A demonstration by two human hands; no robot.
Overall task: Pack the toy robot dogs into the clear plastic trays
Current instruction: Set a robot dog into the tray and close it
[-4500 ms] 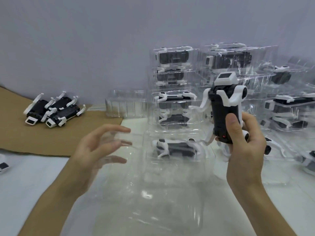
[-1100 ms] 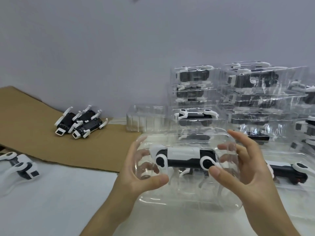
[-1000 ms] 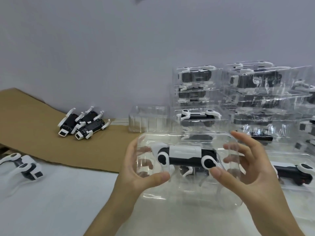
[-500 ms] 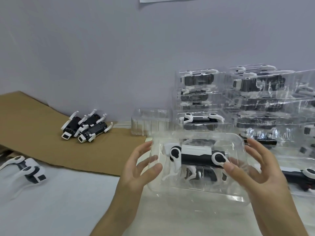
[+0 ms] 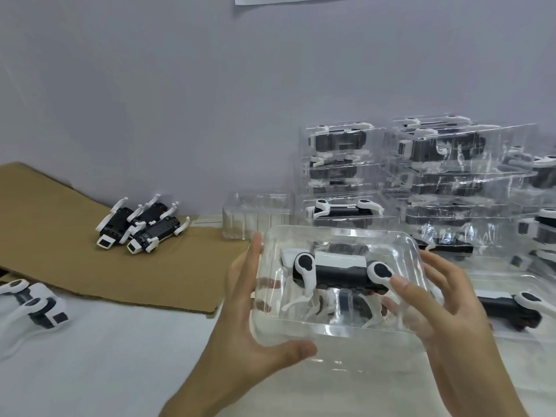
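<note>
Your left hand (image 5: 240, 335) gripped the tray (image 5: 337, 329) at its 9 o'clock end, thumb along the near rim, fingers wrapped behind the wall. Your right hand (image 5: 445, 311) gripped the 3 o'clock end, thumb laid across the front, the other fingers partly spread. You held the tray tilted above the bench (image 5: 105, 356), with the toy dog (image 5: 340, 266) inside.

The tray looked thin, light, slick and springy, so it was best carried by its short ends, not squeezed. The dog's thin legs looked easy to snap. Filled trays (image 5: 340, 164) stood stacked at 1 o'clock.
</note>
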